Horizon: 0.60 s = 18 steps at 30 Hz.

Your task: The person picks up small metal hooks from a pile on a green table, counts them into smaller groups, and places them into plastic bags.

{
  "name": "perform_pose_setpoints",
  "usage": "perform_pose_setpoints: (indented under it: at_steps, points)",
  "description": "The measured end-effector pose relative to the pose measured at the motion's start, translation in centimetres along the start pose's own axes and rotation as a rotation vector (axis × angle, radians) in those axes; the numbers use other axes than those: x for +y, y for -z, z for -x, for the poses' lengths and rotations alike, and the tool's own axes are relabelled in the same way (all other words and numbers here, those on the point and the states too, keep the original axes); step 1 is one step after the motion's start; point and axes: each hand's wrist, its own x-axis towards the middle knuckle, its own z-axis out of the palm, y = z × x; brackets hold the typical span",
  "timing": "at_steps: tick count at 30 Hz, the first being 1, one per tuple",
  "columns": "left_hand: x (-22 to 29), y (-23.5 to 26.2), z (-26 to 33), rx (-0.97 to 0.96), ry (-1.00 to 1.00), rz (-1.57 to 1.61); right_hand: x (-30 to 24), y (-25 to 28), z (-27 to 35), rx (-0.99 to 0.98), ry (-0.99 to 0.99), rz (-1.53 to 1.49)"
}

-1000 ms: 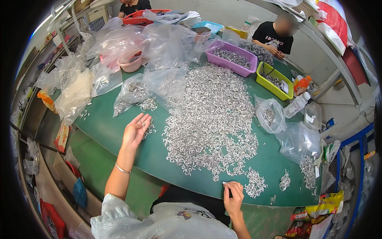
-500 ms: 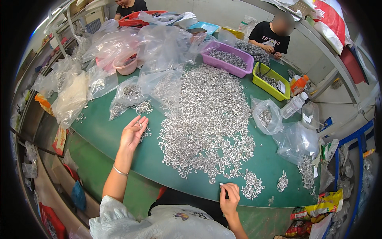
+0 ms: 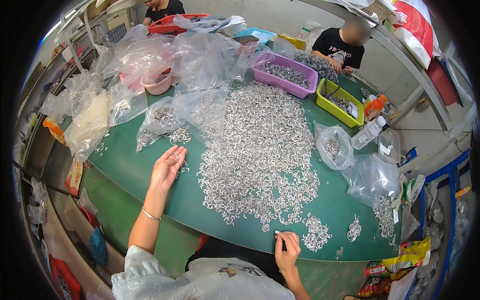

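The curved metal pieces (image 3: 260, 150) lay in a broad heap on the green table (image 3: 185, 200), too tangled to tell one from another in most places. The left hand (image 3: 166, 167) was palm up over the table's near edge, its fingers stretched out side by side; a shiny loop (image 3: 175, 156) showed against them, but whether it was held or worn could not be told. That hand partly hid a small pile (image 3: 183, 169). The right hand (image 3: 287, 251) was bent at the near edge, beside another small pile (image 3: 316, 233). A pale bit (image 3: 277, 232) showed at its forefinger; whether thumb and finger were clamped on it was unclear. Cloudy plastic bags (image 3: 202, 57) blurred their contents. Farther back, one co-worker (image 3: 170, 9) was cut off by the top edge.
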Motion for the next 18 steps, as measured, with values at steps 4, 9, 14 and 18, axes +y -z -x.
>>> perform_pose_setpoints:
  at_steps: [4, 9, 14, 18]
  points:
    - [0.00, -0.14, 0.05, 0.005, 0.003, 0.004, -0.01, 0.01, 0.02, 0.009, 0.002, -0.003]
    - [-0.16, -0.19, -0.02, 0.012, 0.002, 0.016, -0.07, 0.04, -0.01, 0.013, -0.003, -0.003]
    - [-0.56, 0.02, -0.32, 0.013, -0.023, 0.004, -0.09, 0.10, 0.02, 0.013, -0.010, -0.008]
    - [-0.68, 0.26, -0.49, 0.006, -0.019, -0.005, 0.04, 0.03, 0.06, 0.015, -0.005, -0.010]
